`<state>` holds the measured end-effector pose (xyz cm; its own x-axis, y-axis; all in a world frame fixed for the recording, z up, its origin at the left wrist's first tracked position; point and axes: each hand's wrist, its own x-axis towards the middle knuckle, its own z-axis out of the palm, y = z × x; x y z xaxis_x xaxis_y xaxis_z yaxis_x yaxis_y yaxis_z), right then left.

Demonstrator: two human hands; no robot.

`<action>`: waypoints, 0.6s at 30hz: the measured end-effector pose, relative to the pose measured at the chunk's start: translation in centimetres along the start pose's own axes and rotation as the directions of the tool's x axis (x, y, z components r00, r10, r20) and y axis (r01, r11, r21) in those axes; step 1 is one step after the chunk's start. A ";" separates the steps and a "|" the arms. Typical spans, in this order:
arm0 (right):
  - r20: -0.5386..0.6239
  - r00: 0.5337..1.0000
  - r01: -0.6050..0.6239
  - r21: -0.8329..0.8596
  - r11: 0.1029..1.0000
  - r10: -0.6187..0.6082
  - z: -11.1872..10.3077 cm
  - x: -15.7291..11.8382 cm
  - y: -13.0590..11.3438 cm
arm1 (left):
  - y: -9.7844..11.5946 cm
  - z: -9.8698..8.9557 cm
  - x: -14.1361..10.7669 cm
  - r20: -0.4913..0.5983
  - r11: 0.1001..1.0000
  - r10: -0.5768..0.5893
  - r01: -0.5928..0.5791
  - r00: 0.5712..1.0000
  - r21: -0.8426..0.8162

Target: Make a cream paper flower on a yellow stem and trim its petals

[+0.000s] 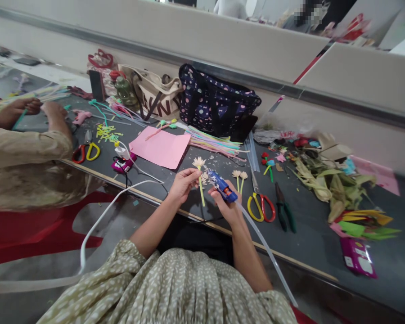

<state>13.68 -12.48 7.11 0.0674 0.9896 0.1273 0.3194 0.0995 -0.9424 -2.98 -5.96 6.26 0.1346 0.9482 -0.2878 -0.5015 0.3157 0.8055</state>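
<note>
Between its pinched fingers, my left hand (183, 184) holds a craft flower (200, 163) with cream petals and a yellow-green stem, upright over the table. My right hand (227, 204) is wrapped round a blue hot glue gun (222, 185), its nozzle pointing at the flower head. A long translucent glue stick (268, 252) trails from the gun's back. Whether the nozzle touches the petals, I cannot tell. Loose cream petals (205, 178) lie behind the nozzle. Two similar finished-looking flowers (239, 174) rest just to the right.
Scissors (262, 208) and green-handled pliers (285, 211) lie at right, near dried husks (340, 189). Pink paper (160, 147), pipe cleaners (216, 143) and a navy bag (216, 101) are behind. A white cable (97, 225) crosses the table edge. At left, a co-worker's hands (25, 107) work.
</note>
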 end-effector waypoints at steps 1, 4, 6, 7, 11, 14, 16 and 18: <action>0.001 1.000 0.004 -0.014 1.000 -0.004 0.0 0.1 -0.2 | 0.0 0.0 -0.1 0.003 1.000 0.001 -0.001 1.000 0.001; 0.009 1.000 0.011 -0.051 0.999 -0.011 0.2 0.2 -0.4 | 0.0 0.1 -0.1 0.014 1.000 0.000 0.000 1.000 0.002; -0.006 1.000 0.008 -0.078 0.997 -0.008 0.4 0.2 -0.3 | -0.1 0.1 -0.1 0.019 1.000 -0.002 0.002 1.000 0.003; -0.015 1.000 0.002 -0.090 0.996 -0.003 0.4 0.2 -0.2 | -0.1 0.1 -0.1 0.018 1.000 -0.003 0.003 1.000 0.005; -0.021 1.000 -0.024 -0.087 0.996 0.022 0.5 0.1 0.2 | -0.2 0.1 -0.2 0.015 1.000 -0.007 0.006 1.000 0.008; -0.020 1.000 -0.022 -0.063 0.998 0.020 0.5 0.0 0.2 | -0.4 0.1 -0.2 0.008 1.000 -0.006 0.006 1.000 0.011; -0.022 1.000 -0.022 -0.058 0.998 0.021 0.5 0.0 0.1 | -0.6 0.0 -0.2 0.012 1.000 -0.004 0.004 1.000 0.013; -0.019 0.999 -0.029 -0.065 0.997 0.028 0.5 0.0 0.0 | -0.7 0.0 -0.2 0.026 1.000 0.002 -0.003 1.000 0.013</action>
<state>13.22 -12.47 6.97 0.0946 0.9897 0.1073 0.3780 0.0640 -0.9236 -2.68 -6.34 5.71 0.1554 0.9495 -0.2726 -0.4906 0.3137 0.8130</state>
